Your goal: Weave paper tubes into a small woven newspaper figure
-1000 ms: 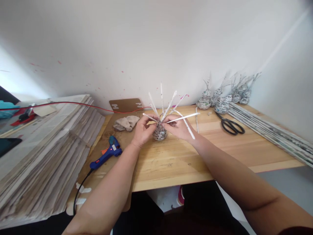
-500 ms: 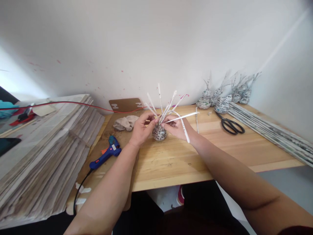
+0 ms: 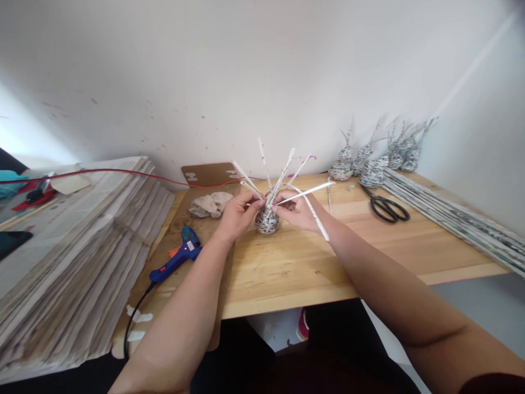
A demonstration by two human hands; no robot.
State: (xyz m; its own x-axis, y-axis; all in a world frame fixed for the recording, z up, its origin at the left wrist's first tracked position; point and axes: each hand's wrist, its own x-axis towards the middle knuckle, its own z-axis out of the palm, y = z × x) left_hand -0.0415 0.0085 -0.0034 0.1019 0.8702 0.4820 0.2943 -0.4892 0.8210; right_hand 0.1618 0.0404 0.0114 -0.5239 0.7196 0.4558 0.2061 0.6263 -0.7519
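A small woven paper vessel [image 3: 267, 223] stands on the wooden table between my hands. Several white rolled-paper strips [image 3: 283, 175] fan up and outward from its top. My left hand [image 3: 241, 212] is closed at the upper left of the weave, thumb and fingers pinching a strip at its base. On the other side, my right hand [image 3: 298, 210] pinches near the base of a paper strip [image 3: 305, 192] that points to the right. Another strip [image 3: 316, 219] bends down over the right wrist. The fingertips partly hide the top of the weave.
To the left lie a blue glue gun [image 3: 178, 254], a crumpled cloth [image 3: 210, 205] and a tall stack of newspapers [image 3: 94, 262]. At right are black scissors [image 3: 388, 209], long paper rolls [image 3: 447, 219] and several gourd-shaped woven pieces [image 3: 344, 164]. A red cable [image 3: 159, 178] crosses behind.
The strips at the upper left lean further left and have spread apart. The drooping strip on the right has swung slightly right. Both hands stay at the top of the vessel.
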